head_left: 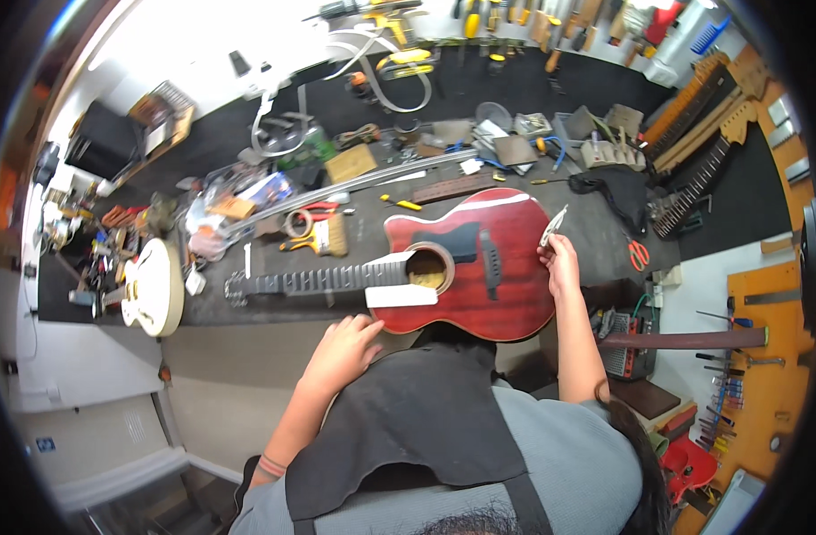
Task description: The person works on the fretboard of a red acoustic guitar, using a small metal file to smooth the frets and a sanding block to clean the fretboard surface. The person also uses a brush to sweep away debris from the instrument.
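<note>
A glossy red wooden guitar (515, 299) lies face up on the dark bench (601, 245), its neck toward the left.
Its curved, grained body has a round sound hole (429, 268) and a dark bridge (491, 265); a flat white strip (401, 296) lies across the body's near side. The right hand (559, 261) pinches a thin, pale strip (554, 226) above the rounded end; the left hand (344, 346), loosely curled and gripping nothing visible, is at the near edge, contact unclear. Beyond lie a stiff-bristled brush (333, 238), a tape ring (298, 223), and long metal bars (372, 185); orange-handled scissors (638, 256) sit to the right.
</note>
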Tool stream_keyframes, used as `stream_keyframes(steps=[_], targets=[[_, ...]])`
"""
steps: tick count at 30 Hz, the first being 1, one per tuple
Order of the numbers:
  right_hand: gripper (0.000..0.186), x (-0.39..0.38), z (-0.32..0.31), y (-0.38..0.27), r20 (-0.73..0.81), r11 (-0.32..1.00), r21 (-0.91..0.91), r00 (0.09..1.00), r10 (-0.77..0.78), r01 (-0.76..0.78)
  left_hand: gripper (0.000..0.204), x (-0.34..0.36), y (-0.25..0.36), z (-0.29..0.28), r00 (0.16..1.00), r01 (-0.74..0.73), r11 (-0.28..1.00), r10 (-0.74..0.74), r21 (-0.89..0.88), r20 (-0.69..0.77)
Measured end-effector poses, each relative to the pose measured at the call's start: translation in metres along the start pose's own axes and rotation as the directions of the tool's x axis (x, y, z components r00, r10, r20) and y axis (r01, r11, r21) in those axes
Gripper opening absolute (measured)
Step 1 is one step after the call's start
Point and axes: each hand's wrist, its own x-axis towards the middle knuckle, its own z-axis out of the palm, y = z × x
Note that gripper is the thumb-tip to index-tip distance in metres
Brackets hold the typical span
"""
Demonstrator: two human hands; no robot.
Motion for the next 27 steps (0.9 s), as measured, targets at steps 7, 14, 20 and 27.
stream_keyframes(steps=[7, 14, 20, 27], targets=[[0.024, 0.123, -0.104, 0.015, -0.124, 0.95, 0.18, 0.953, 0.278, -0.254, 0.049, 0.021, 0.002, 0.01, 0.966, 0.214, 0.976, -0.207, -0.028, 0.156], [0.029, 0.261, -0.212, -0.061, 0.106, 0.976, 0.084, 0.976, 0.19, -0.199, 0.05, 0.055, 0.003, 0.022, 0.958, 0.213, 0.976, -0.198, -0.05, 0.208], [0.039, 0.293, -0.12, -0.156, -0.144, 0.993, -0.104, 0.989, 0.042, -0.057, 0.05, 0.039, 0.011, 0.009, 0.925, 0.323, 0.946, -0.309, -0.029, 0.219], [0.03, 0.211, -0.042, -0.105, 0.101, 0.957, -0.204, 0.977, -0.188, 0.205, 0.05, 0.032, -0.025, 0.008, 0.933, 0.346, 0.924, -0.32, -0.162, 0.165]])
